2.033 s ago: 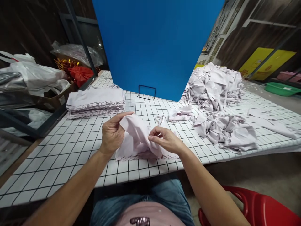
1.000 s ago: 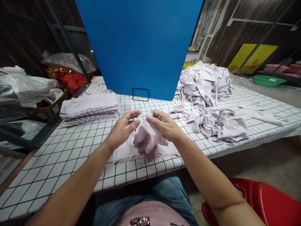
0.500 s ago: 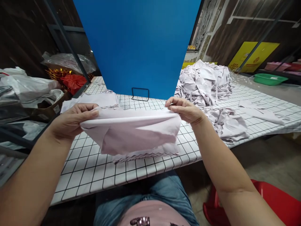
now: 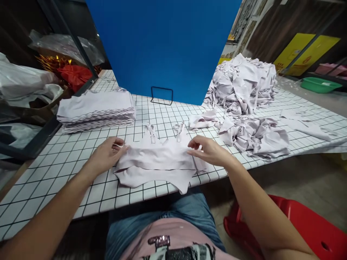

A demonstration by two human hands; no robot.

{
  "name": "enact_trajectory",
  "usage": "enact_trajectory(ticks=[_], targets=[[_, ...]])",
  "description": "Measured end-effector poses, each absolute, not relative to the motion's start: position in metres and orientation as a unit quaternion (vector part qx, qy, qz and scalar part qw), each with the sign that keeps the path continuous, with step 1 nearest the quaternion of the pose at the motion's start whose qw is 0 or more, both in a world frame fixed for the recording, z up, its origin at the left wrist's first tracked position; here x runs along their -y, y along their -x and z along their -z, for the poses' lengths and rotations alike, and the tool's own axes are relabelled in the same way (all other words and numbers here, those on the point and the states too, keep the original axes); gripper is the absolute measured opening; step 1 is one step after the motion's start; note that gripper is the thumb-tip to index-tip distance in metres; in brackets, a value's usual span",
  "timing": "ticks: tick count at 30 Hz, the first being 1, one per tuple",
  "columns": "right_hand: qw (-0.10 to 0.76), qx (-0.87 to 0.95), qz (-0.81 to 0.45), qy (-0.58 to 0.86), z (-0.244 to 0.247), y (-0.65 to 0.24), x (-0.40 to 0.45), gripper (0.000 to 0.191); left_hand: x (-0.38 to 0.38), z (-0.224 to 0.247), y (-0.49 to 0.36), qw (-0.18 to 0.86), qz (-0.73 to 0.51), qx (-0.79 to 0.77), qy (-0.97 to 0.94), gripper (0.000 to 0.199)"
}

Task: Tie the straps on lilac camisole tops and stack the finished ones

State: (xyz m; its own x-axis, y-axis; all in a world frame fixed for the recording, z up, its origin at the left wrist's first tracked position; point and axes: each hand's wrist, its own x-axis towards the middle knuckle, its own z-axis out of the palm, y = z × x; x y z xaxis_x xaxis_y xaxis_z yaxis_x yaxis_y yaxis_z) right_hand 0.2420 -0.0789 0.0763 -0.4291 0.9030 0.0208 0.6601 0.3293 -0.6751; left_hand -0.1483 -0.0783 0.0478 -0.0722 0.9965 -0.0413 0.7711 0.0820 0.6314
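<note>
A pale lilac strappy top lies spread on the table at its front edge, its thin straps pointing away from me. A crosswise fold or seam runs over its middle. My left hand is at its left upper edge, thumb tip touching the cloth, other fingers loosely bent and apart from the thumb. At the right upper edge is my right hand, with a gap showing between thumb and curled fingers. Left and farther back stands a neat stack of folded lilac garments with wavy edges.
A large heap of crumpled lilac garments lies at back right, with a smaller heap before it. A blue board stands behind a black wire frame. The grid-patterned tablecloth covers the table; a red stool is at lower right.
Both hands have come down from holding stretched cloth above the table. The cloth now rests on the tabletop with straps showing, and the fingers have loosened. The view has shifted slightly.
</note>
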Motion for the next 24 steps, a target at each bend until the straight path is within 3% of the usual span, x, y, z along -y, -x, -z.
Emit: enact_trajectory(ticks=[6, 10, 14, 20, 24], targets=[[0.182, 0.688, -0.285, 0.641, -0.059, -0.240, 0.073, 0.039, 0.072, -0.048, 0.157, 0.224, -0.158, -0.738, -0.617, 0.053], [0.143, 0.716, -0.239, 0.640, -0.051, -0.218, 0.053, 0.025, 0.073, -0.069, 0.124, 0.198, -0.194, -0.686, -0.673, 0.043], [0.110, 0.738, -0.253, 0.616, -0.048, -0.213, 0.045, 0.005, 0.081, -0.086, 0.069, 0.291, -0.222, -0.587, -0.722, 0.038], [0.121, 0.713, -0.214, 0.657, -0.047, -0.214, 0.043, 0.016, 0.069, -0.074, -0.005, 0.357, -0.163, -0.508, -0.766, 0.030], [0.171, 0.700, -0.272, 0.638, -0.050, -0.213, 0.047, 0.018, 0.063, -0.068, -0.022, 0.378, -0.131, -0.517, -0.756, 0.035]])
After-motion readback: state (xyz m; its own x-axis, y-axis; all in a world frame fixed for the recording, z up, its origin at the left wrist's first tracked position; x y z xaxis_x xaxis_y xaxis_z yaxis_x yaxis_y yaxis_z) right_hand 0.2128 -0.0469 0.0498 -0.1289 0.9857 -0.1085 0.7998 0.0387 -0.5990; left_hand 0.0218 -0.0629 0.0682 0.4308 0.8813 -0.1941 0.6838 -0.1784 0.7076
